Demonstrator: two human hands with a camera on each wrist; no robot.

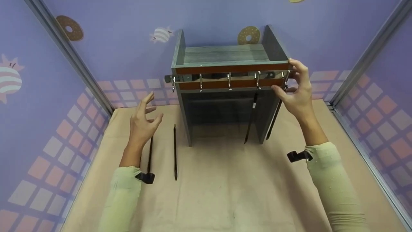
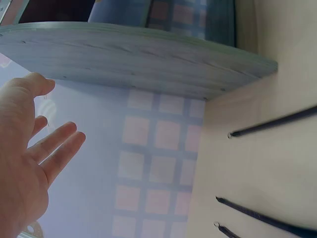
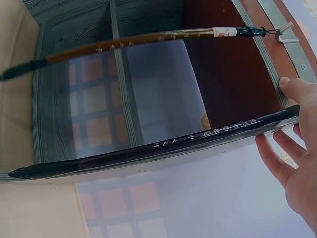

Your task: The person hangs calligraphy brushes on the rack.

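A grey wooden shelf unit (image 1: 225,53) stands at the back of the table, with a brown rail of metal hooks (image 1: 229,80) across its front. Two long brushes hang from the right-hand hooks: a brown one (image 1: 252,119) (image 3: 138,40) and a dark one (image 1: 273,120) (image 3: 148,148). My right hand (image 1: 291,82) spans the rail's right end, fingers on top and thumb below, beside the dark brush's upper end; its fingers (image 3: 277,158) look relaxed. My left hand (image 1: 146,116) (image 2: 34,148) hovers empty with fingers spread, left of the shelf. Below it, two dark brushes (image 1: 175,151) (image 1: 150,154) lie on the table.
The table (image 1: 225,187) is covered in beige paper and enclosed by purple patterned walls (image 1: 38,106) on three sides. The shelf's side panel (image 2: 138,54) is close to my left hand. Small black cameras sit on both wrists.
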